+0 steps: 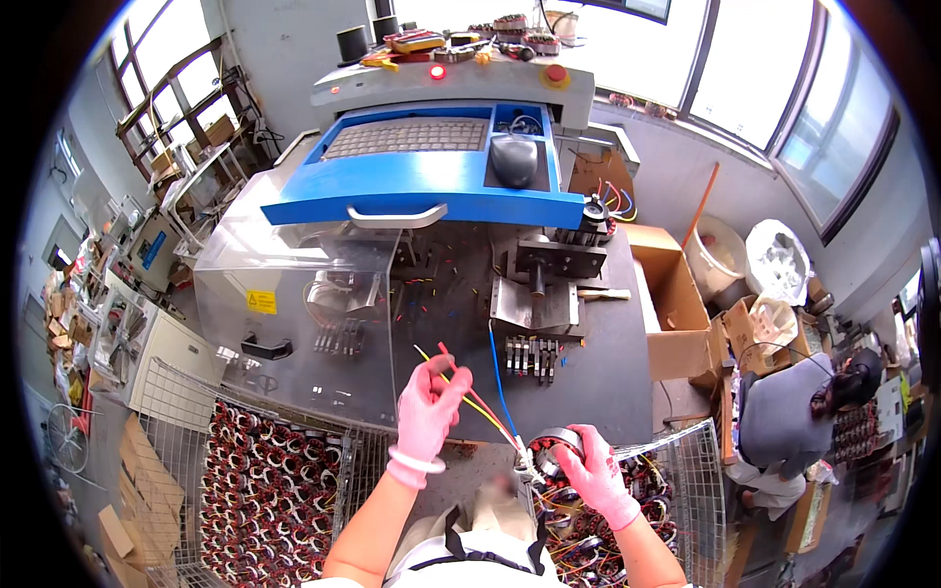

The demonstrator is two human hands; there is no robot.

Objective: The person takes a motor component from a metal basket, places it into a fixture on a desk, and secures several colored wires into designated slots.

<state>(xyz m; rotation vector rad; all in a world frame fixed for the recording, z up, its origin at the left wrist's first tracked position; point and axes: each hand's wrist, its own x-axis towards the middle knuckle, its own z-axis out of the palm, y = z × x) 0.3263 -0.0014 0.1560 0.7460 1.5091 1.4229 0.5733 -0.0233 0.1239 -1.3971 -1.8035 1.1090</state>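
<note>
My right hand [596,472], in a pink glove, grips a round motor stator [549,443] with copper windings and white ties, above a wire basket. Three long leads come out of the stator. My left hand [429,407], also gloved, has its fingers closed on the red and yellow leads [484,406], whose ends stick out past the fingertips. The blue lead [499,374] stands up free between my hands, toward the machine fixture [534,306]. My left palm is partly hidden by the fingers.
A dark machine table [461,323] lies ahead, with a clear cover [294,333] at left and a blue keyboard drawer [392,181] overhead. Stators fill the left basket [265,490]; others lie in the right basket [698,480]. A cardboard box [676,294] and a seated person [789,407] are at right.
</note>
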